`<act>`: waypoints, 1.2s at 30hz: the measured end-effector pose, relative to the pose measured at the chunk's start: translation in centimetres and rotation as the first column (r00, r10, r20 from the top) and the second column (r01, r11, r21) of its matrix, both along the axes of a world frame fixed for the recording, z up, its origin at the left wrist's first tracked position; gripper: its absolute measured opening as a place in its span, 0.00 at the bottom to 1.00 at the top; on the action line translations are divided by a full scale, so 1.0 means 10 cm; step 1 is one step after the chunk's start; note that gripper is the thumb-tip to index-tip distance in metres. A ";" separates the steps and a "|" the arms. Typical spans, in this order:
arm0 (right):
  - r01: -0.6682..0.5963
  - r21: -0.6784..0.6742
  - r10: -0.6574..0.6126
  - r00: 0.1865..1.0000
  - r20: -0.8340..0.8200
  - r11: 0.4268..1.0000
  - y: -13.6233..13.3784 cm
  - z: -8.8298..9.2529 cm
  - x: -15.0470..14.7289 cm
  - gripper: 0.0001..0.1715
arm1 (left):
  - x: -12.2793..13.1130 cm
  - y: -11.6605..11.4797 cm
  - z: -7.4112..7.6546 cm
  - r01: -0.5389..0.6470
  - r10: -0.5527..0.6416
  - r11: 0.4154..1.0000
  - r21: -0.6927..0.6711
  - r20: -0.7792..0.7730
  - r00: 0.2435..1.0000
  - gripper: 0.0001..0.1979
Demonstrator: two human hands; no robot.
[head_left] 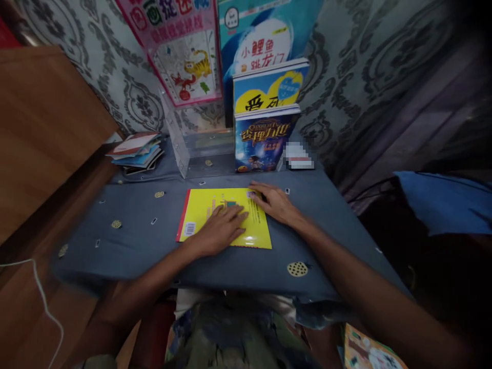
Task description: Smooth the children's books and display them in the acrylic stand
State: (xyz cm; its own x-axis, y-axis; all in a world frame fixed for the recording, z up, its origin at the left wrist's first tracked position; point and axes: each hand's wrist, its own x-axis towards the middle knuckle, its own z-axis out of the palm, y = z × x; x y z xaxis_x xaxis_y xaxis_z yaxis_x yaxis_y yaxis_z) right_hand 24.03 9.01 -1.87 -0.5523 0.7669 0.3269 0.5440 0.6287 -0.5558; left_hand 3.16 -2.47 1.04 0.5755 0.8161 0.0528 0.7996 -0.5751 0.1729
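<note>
A thin yellow book with a red spine edge lies flat on the blue tablecloth, its barcode side up. My left hand rests on the middle of its cover, palm down with the fingers stretched out. On the book's upper right corner lies my right hand, fingers extended, with the palm partly on the cloth. Neither hand is wrapped round anything. Behind the book stands a clear acrylic rack. A dark blue book stands upright at its right side, in front of a blue-and-yellow book.
A pink book and a tall teal book stand at the back. Left of the rack is a pile of booklets. A wooden panel borders the left side. A white cable hangs at lower left.
</note>
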 end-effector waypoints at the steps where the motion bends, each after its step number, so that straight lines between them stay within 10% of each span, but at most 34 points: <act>1: -0.001 0.008 0.001 1.000 0.004 1.000 0.00 0.00 0.00 0.21 | -0.07 0.07 -0.01 -0.054 0.054 0.999 0.003 -0.008 0.998 0.23; 8: -0.011 0.028 0.010 0.999 0.035 1.000 -0.01 0.00 -0.01 0.21 | -0.86 0.40 -0.03 -0.369 0.369 0.929 -0.003 -0.013 0.929 0.23; 14: -0.026 0.040 0.024 0.998 0.056 0.999 0.00 -0.02 0.01 0.21 | -1.40 0.33 -0.04 -0.354 0.351 0.935 -0.012 0.167 0.921 0.23; 20: -0.119 0.125 0.091 0.974 0.206 0.985 -0.12 0.05 -0.26 0.21 | -1.54 0.30 -0.10 -0.299 0.291 0.954 -0.009 0.266 0.919 0.22; 29: -0.466 0.030 0.431 0.840 0.329 0.884 -0.36 0.18 -1.49 0.24 | -1.61 0.34 -0.25 -0.303 0.292 0.953 -0.030 0.371 0.882 0.22; 36: -0.611 0.043 0.570 0.760 0.313 0.790 -0.90 0.15 -1.64 0.25 | -1.65 0.36 -0.33 -0.299 0.282 0.954 -0.025 0.408 0.868 0.22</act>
